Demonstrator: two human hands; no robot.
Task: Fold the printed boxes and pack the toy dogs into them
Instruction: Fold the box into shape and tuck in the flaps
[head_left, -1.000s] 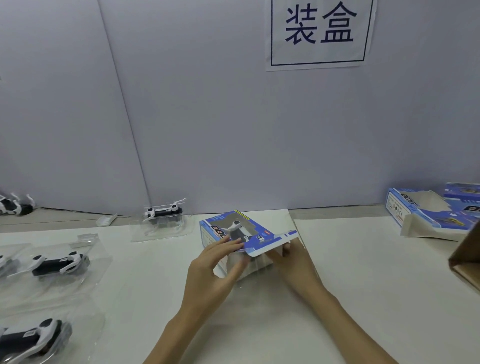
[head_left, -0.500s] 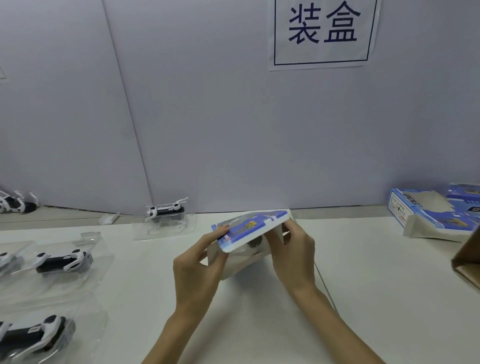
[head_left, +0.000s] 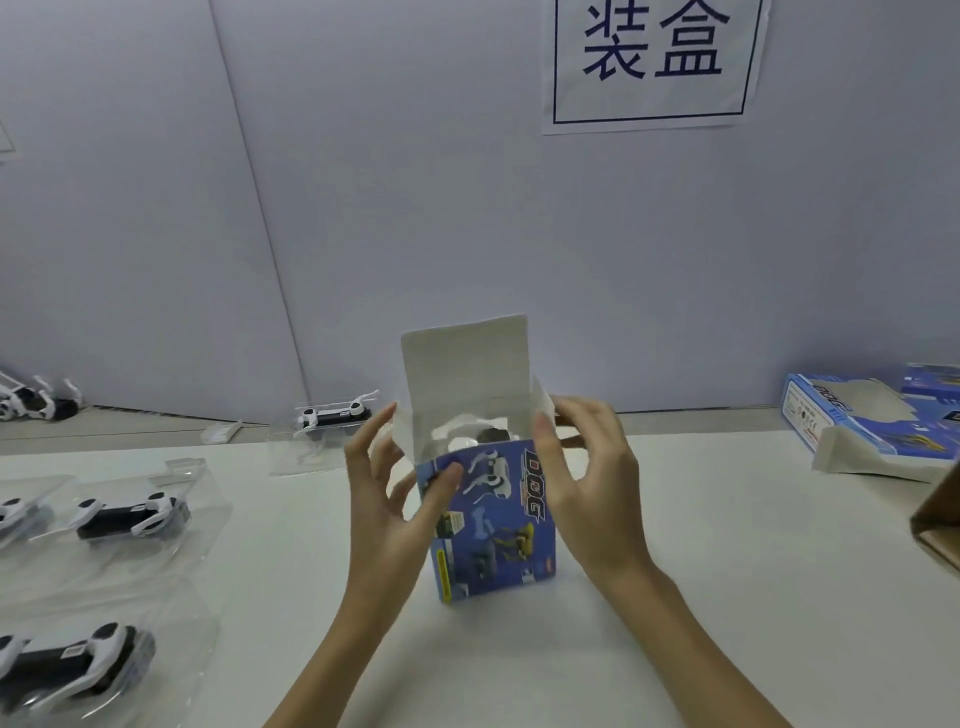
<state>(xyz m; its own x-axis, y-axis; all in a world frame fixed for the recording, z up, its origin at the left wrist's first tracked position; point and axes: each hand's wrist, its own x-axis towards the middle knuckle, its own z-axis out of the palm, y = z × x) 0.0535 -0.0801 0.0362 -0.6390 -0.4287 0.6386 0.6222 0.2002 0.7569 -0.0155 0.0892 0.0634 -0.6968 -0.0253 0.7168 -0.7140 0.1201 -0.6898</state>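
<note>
The printed box (head_left: 493, 519) now stands upright on the bench (head_left: 701, 571) in front of me, its top open and the lid flap (head_left: 467, 358) sticking straight up. Something white and dark shows inside the mouth, so I judge one toy dog is already in; the top flaps are not yet tucked shut. My left hand (head_left: 389, 499) steadies the left side, thumb pressed on the printed front and the other fingers spread loosely beside the side flap. My right hand (head_left: 587, 483) has its fingers curled at the right side flap. Half a second ago I held this box tipped flat between both hands; a second ago it lay on the bench. Left of me, more bagged toy dogs (head_left: 130, 514) wait, and flat boxes (head_left: 872, 431) lie far right, so plenty remains.
</note>
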